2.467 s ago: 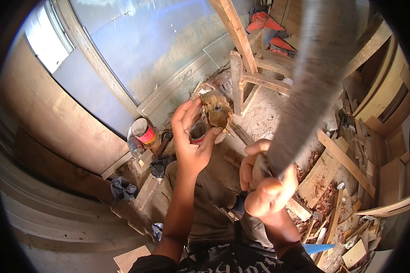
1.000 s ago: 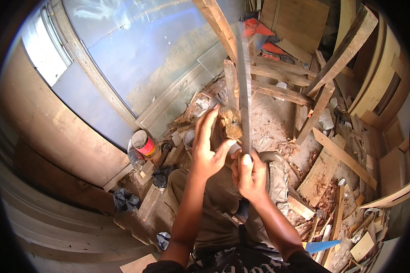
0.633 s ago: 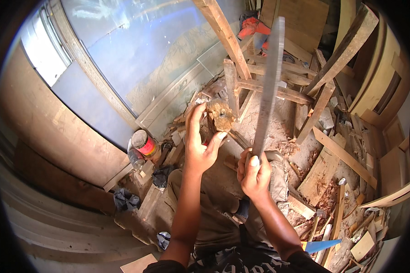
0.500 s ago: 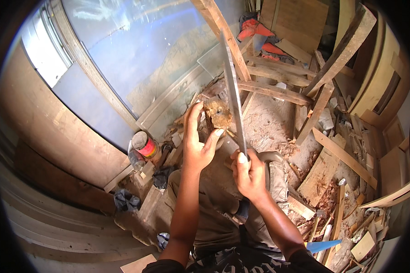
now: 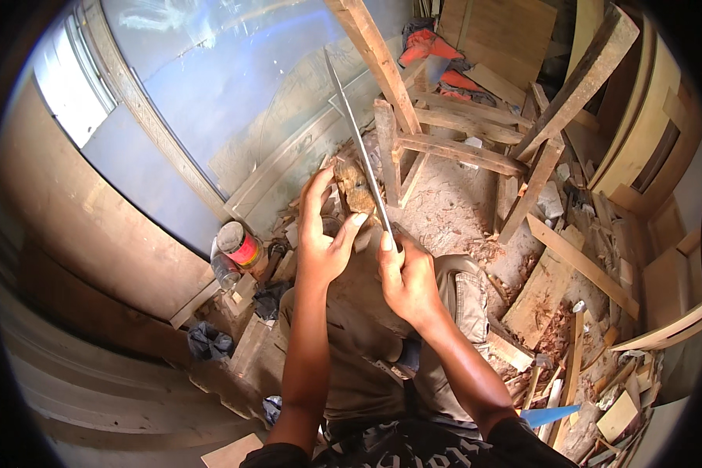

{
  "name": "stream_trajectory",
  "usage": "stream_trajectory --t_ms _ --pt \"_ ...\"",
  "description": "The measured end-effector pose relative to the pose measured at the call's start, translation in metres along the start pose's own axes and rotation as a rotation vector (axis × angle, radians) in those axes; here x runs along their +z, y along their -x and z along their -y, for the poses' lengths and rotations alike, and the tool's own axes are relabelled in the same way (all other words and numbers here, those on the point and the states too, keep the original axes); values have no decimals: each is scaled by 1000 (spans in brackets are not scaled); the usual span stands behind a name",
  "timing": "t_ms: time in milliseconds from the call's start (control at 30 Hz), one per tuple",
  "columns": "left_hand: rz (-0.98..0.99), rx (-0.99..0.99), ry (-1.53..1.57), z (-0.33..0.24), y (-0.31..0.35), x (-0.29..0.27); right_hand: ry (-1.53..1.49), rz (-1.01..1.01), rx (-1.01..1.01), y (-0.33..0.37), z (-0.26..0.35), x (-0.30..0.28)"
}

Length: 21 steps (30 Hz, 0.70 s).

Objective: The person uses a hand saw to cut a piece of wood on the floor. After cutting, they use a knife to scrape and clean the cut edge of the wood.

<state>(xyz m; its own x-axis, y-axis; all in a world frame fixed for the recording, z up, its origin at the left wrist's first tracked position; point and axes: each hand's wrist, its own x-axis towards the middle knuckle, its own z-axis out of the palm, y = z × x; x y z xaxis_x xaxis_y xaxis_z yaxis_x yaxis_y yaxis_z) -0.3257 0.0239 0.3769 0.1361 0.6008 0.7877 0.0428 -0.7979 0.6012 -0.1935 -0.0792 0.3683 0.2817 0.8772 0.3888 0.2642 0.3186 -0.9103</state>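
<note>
My left hand (image 5: 324,242) closes its fingers and thumb around the side of a rough brown wood block (image 5: 355,187) with a dark hole or knot in its face. My right hand (image 5: 407,273) grips the lower end of a long, narrow metal blade (image 5: 357,136), with the thumb laid along it. This blade is seen nearly edge-on, so I cannot tell if it is a machete or a saw. It slants up and to the left, passing close along the right side of the block; whether they touch is unclear. The grip inside my right hand is hidden.
A wooden frame of joined beams (image 5: 460,152) stands ahead to the right. Left of my knees sits a can with a red and yellow label (image 5: 239,246). Wood scraps and shavings (image 5: 554,312) litter the right side. A blue pointed piece (image 5: 550,415) lies at lower right.
The blade has tilted leftward and come nearer the block, and my right hand has shifted left and slightly up. My left hand and the block have moved a little left.
</note>
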Motion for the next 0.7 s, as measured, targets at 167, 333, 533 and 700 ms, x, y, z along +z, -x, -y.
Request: stream_trajectory --t_ms 167,333,533,700 --pt "40 48 40 -14 0 2 -169 192 129 11 -24 -13" --pt "20 41 60 -24 11 6 -600 465 364 19 -22 -33" --pt "71 66 26 -21 18 -1 -1404 859 681 34 -58 -31" --pt "-5 -15 152 -16 17 -7 -651 260 217 36 11 -36"
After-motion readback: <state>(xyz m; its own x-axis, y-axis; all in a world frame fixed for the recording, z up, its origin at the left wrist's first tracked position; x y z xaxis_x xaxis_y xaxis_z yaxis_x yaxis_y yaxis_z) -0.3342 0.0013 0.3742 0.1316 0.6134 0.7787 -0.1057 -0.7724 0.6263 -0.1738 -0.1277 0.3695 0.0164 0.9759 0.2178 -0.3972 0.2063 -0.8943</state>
